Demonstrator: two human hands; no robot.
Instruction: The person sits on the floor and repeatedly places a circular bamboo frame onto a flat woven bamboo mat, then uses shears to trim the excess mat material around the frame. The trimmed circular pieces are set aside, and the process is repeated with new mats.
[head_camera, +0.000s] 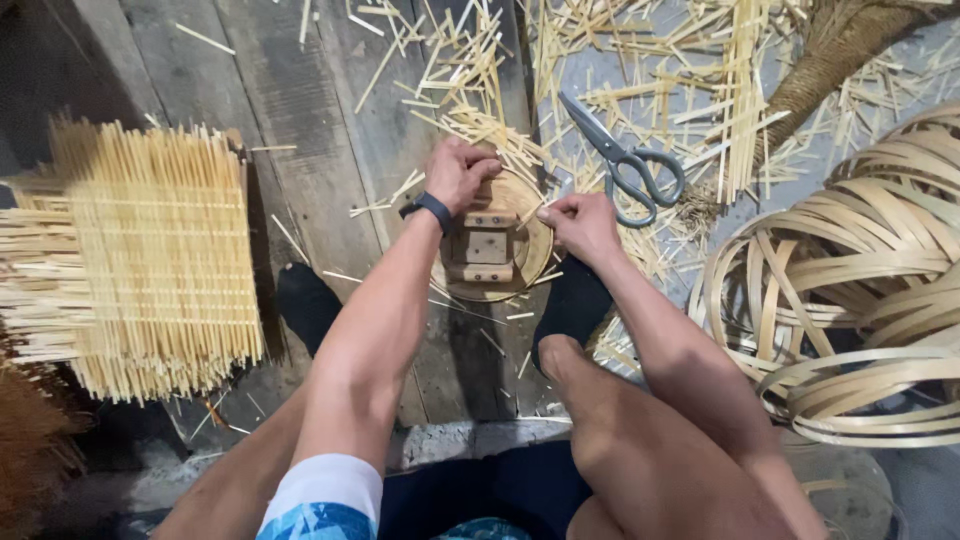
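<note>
1. Bamboo-rimmed round wooden disc with square block frame (492, 248) sits mid-frame on grey floor planks (300, 120).
2. Left hand (460, 172) fingers curl closed on its top edge; right hand (580, 226) pinches the right rim.
3. Loose slivers could likely slip; steel scissors (628, 165) lie near.

Round wooden form (495, 250) on floor (300, 110), centre; woven stick panel (150, 260) at left; scissors (625, 160) behind-right; coiled strips (860, 300) at right.

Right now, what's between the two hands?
Head view: a square wooden block on a round disc lies between the left hand and right hand.
</note>
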